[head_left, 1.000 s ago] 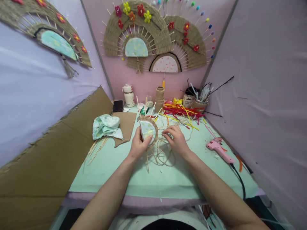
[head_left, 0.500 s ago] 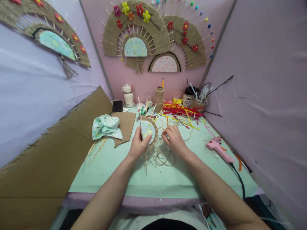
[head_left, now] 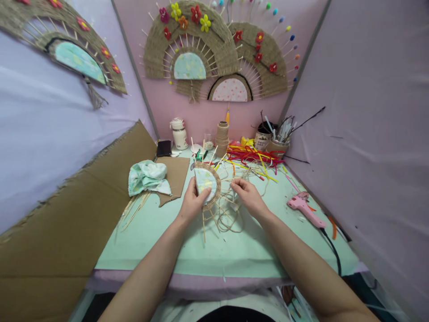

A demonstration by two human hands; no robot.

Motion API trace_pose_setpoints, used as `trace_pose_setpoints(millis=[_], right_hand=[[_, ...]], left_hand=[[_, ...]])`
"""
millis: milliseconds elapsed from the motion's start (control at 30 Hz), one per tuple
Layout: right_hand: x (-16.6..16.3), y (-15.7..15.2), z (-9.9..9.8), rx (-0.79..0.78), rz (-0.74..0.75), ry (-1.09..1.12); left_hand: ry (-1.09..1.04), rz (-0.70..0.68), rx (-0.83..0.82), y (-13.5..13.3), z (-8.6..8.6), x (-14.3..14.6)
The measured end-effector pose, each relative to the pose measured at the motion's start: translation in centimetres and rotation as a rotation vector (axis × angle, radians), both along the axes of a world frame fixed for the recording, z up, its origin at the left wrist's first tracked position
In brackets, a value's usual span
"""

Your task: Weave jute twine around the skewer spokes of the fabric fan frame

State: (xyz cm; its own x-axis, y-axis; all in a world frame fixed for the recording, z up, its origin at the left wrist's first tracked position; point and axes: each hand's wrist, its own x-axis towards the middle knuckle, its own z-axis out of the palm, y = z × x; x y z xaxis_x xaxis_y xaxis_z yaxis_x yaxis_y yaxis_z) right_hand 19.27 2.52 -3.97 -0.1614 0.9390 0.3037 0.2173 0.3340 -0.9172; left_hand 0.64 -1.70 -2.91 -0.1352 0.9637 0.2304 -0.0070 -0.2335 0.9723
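My left hand (head_left: 194, 199) grips a small half-round fan piece (head_left: 205, 181) by its straight edge, the thumb lying across its pale green-and-yellow cloth face. Brown twine is woven along the curved rim, and thin wooden sticks (head_left: 213, 154) poke outward all around it. To the right of the rim, my right hand (head_left: 247, 194) is closed in a pinch, close to the stick ends; a strand of twine seems to be between its fingertips. Loose loops of twine (head_left: 231, 226) lie on the table below, between the two hands.
At the right lies a pink glue gun (head_left: 306, 210) with a black cord. Red and yellow fuzzy stems (head_left: 256, 155) are heaped at the back beside a twine spool (head_left: 222, 138). Crumpled cloth (head_left: 147, 176), cardboard (head_left: 176, 176) and loose sticks (head_left: 136, 210) lie left. Finished fans (head_left: 191, 40) hang behind.
My right hand has moved slightly right, away from the rim, and its fingers have drawn closer together. The fan piece has turned a little in my left hand, which keeps its hold.
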Motion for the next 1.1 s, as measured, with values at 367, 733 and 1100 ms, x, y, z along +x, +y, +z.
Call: trace_pose_setpoints(millis=[367,733,1100], right_hand=[[0.50,-0.21,0.81,0.074,-0.027,0.059],[0.28,-0.50,0.53,0.207,-0.061,-0.120],[0.17,-0.76,0.69,0.273,-0.108,-0.304]], left_hand=[[-0.001,0.033,-0.011,0.29,-0.44,-0.22],[0.081,-0.010,0.078,0.01,-0.41,0.08],[0.185,0.017,0.101,-0.27,-0.36,0.17]])
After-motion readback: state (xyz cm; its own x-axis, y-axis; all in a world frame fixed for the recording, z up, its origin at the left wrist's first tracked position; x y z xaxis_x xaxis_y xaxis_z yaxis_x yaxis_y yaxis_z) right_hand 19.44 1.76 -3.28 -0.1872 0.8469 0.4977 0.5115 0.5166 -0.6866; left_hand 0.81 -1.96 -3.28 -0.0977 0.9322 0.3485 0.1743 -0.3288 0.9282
